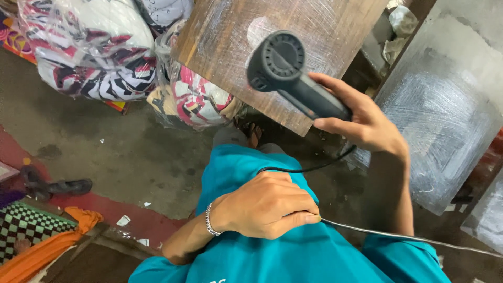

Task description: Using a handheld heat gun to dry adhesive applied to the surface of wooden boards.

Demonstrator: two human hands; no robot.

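I see my right hand (361,123) wrapped around the handle of a black heat gun (291,76), fingers closed firmly on the grip. The gun's round vented rear end faces up toward the camera, and the tool hangs over the near edge of a brown wooden board (230,36) that fills the far middle of the scene. The gun sits far and right of my left hand, well apart from it.

My left hand (267,204) rests nearer to me, curled shut against my teal garment (293,257), and it pinches a thin grey cord (408,237) that runs off to the right. A black cable (309,169) loops from under the right hand down toward the left hand's knuckles. A beaded bracelet (209,220) circles the left wrist.

On the far left lie clear plastic bags of patterned cloth (94,50) on the concrete floor (131,152). To the right stands a scuffed grey panel (445,115). Near left, an orange cloth (47,251) and a green checked fabric (26,225) sit beside a dark sandal (63,186).
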